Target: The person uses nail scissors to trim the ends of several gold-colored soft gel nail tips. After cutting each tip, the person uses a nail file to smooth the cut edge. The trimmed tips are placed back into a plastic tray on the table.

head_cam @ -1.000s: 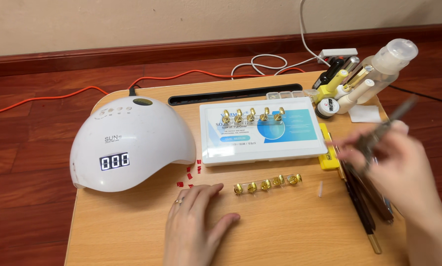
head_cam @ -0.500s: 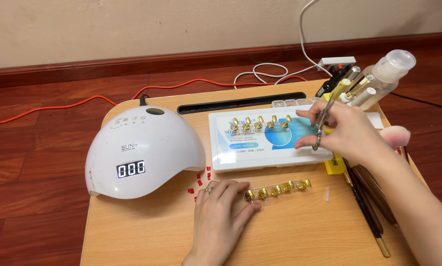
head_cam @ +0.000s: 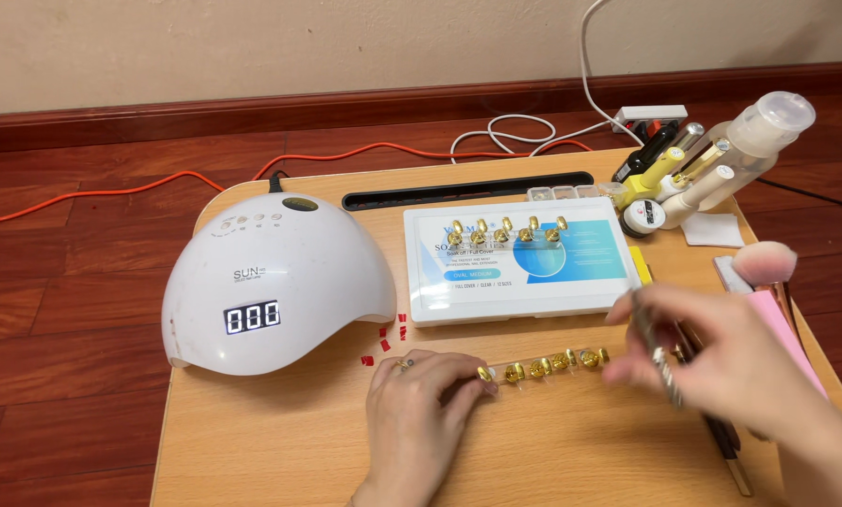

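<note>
My left hand [head_cam: 419, 413] rests flat on the wooden table [head_cam: 252, 441], its fingertips pressing the left end of a clear strip holding several gold nail tips [head_cam: 548, 364]. My right hand [head_cam: 712, 361] hovers, blurred, just right of that strip and grips a thin silvery metal tool [head_cam: 658, 349] pointing down. Behind the strip lies a flat white and blue plastic box [head_cam: 520, 268] with a second row of gold nail tips [head_cam: 505, 232] standing on its lid.
A white dome nail lamp [head_cam: 275, 282] with a lit digital display sits at the left. Bottles and jars [head_cam: 693, 174] cluster at the back right. A pink fluffy brush [head_cam: 764, 263], pink pad and dark tools lie along the right edge. Small red scraps [head_cam: 383, 333] dot the table.
My right hand has come down from over the box to the right end of the gold strip, still gripping the metal tool. My left hand has stayed on the strip's left end.
</note>
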